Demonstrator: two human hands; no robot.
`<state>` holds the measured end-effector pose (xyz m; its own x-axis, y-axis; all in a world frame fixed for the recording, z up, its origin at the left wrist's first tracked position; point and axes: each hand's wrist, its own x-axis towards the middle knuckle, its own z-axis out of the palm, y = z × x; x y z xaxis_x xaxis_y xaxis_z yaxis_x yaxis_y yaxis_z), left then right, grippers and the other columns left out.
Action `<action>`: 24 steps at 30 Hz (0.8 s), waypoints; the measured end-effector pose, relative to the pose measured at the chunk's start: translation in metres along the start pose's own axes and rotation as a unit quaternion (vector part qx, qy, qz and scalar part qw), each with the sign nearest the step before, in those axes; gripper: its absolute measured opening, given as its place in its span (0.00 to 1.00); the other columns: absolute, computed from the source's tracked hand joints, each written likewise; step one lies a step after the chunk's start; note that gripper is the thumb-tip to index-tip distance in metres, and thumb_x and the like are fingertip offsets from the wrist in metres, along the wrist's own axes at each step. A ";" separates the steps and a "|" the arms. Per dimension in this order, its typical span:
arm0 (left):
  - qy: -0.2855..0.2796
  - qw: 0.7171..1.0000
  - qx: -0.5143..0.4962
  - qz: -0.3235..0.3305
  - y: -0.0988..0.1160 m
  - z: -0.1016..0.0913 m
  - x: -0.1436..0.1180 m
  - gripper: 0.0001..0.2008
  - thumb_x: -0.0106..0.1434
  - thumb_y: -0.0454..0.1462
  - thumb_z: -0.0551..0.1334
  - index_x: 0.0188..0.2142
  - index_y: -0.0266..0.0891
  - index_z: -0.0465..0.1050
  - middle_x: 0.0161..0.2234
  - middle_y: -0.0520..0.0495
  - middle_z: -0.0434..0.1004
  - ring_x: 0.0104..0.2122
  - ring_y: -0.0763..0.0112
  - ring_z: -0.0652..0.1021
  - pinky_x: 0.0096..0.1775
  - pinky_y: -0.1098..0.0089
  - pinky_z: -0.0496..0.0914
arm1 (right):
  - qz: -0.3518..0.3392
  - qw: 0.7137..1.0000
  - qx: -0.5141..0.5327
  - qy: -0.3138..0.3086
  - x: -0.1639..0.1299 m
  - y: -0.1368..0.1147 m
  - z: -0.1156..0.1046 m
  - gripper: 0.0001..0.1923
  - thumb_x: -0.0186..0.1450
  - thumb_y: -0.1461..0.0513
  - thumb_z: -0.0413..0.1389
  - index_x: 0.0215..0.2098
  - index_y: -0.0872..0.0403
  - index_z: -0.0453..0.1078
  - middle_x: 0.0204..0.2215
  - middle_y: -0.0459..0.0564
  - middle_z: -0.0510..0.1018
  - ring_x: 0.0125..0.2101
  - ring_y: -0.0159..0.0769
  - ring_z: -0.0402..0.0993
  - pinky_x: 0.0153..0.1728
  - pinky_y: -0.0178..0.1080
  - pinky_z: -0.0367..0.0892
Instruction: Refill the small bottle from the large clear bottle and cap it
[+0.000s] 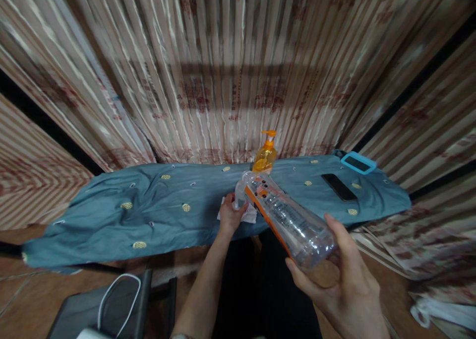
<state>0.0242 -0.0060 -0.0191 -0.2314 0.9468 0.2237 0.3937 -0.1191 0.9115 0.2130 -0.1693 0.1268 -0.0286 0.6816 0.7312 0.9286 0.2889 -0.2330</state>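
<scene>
Right hand (344,279) cups base of clear plastic bottle (286,215), grip closed round it. Bottle slants toward left hand (231,215), grip pinching its neck above white tissue (248,215) on blue-clothed desk (148,210).

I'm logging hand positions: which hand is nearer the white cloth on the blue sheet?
Left. The left hand rests against the white cloth; the right hand holds the clear plastic bottle by its base, well short of it.

Dim, warm indoor light from overhead; a broad horizontal shadow band crosses the striped curtain (238,71). Strong wide-angle distortion: curtain stripes fan outward and smear with blur toward corners and edges. Centre moderately sharp; small glints on the clear plastic bottle (290,220); lower foreground dark and murky
</scene>
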 end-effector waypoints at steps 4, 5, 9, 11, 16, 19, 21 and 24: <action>-0.004 1.000 0.004 0.000 0.000 -0.001 0.000 0.17 0.49 0.39 0.69 0.39 0.40 0.70 0.36 0.48 0.78 0.37 0.66 0.77 0.40 0.68 0.68 | 0.004 1.000 0.002 -0.001 0.000 0.000 0.001 0.40 0.59 0.50 0.59 0.62 0.64 0.57 0.51 0.63 0.74 0.48 0.45 0.76 0.46 0.42 0.75; -0.005 1.000 0.004 0.002 -0.001 -0.001 0.001 0.17 0.50 0.39 0.69 0.39 0.40 0.70 0.36 0.48 0.78 0.37 0.66 0.77 0.40 0.68 0.68 | 0.006 1.000 0.002 -0.001 -0.001 0.000 0.001 0.40 0.59 0.50 0.60 0.62 0.64 0.57 0.51 0.63 0.74 0.48 0.45 0.76 0.46 0.42 0.75; -0.005 1.000 -0.005 0.006 -0.002 0.000 0.001 0.17 0.50 0.39 0.69 0.39 0.40 0.70 0.36 0.48 0.78 0.36 0.66 0.77 0.40 0.69 0.69 | 0.014 1.000 0.010 -0.006 -0.003 0.001 0.001 0.42 0.58 0.50 0.61 0.63 0.62 0.55 0.53 0.62 0.73 0.47 0.46 0.76 0.46 0.43 0.75; -0.004 1.000 -0.010 0.006 -0.002 0.000 0.001 0.17 0.50 0.39 0.69 0.39 0.40 0.70 0.35 0.49 0.78 0.36 0.66 0.77 0.40 0.69 0.69 | 0.015 1.000 0.012 -0.006 -0.003 0.001 0.000 0.42 0.58 0.50 0.61 0.63 0.61 0.55 0.53 0.62 0.73 0.47 0.46 0.76 0.46 0.44 0.76; -0.007 1.000 -0.009 0.005 0.000 -0.001 0.001 0.18 0.50 0.39 0.69 0.40 0.40 0.70 0.36 0.48 0.78 0.37 0.66 0.77 0.40 0.68 0.69 | 0.015 1.000 0.017 -0.012 -0.002 0.001 0.001 0.41 0.58 0.52 0.61 0.64 0.62 0.54 0.53 0.63 0.72 0.49 0.47 0.75 0.46 0.44 0.75; -0.003 1.000 -0.007 0.007 0.000 -0.001 0.001 0.17 0.50 0.39 0.69 0.40 0.40 0.70 0.36 0.48 0.78 0.37 0.66 0.77 0.40 0.68 0.70 | 0.015 1.000 0.018 -0.010 -0.002 0.000 0.001 0.42 0.58 0.51 0.61 0.64 0.62 0.54 0.53 0.62 0.73 0.49 0.47 0.76 0.46 0.45 0.75; -0.001 1.000 -0.003 0.006 -0.001 -0.001 0.001 0.18 0.50 0.39 0.70 0.40 0.40 0.71 0.36 0.47 0.78 0.37 0.66 0.78 0.40 0.69 0.70 | 0.015 1.000 0.018 -0.010 -0.002 0.000 0.001 0.42 0.58 0.51 0.61 0.64 0.61 0.54 0.53 0.63 0.73 0.48 0.48 0.76 0.46 0.45 0.75; -0.003 1.000 0.000 0.006 -0.003 0.000 0.001 0.18 0.50 0.39 0.70 0.40 0.40 0.71 0.36 0.47 0.79 0.37 0.66 0.78 0.40 0.69 0.70 | 0.014 1.000 0.021 -0.014 -0.003 0.000 -0.001 0.42 0.58 0.51 0.61 0.64 0.62 0.54 0.53 0.63 0.72 0.49 0.48 0.76 0.46 0.45 0.75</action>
<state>0.0226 -0.0045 -0.0210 -0.2207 0.9474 0.2320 0.3964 -0.1302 0.9088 0.2134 -0.1717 0.1252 -0.0129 0.7081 0.7060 0.9128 0.2966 -0.2808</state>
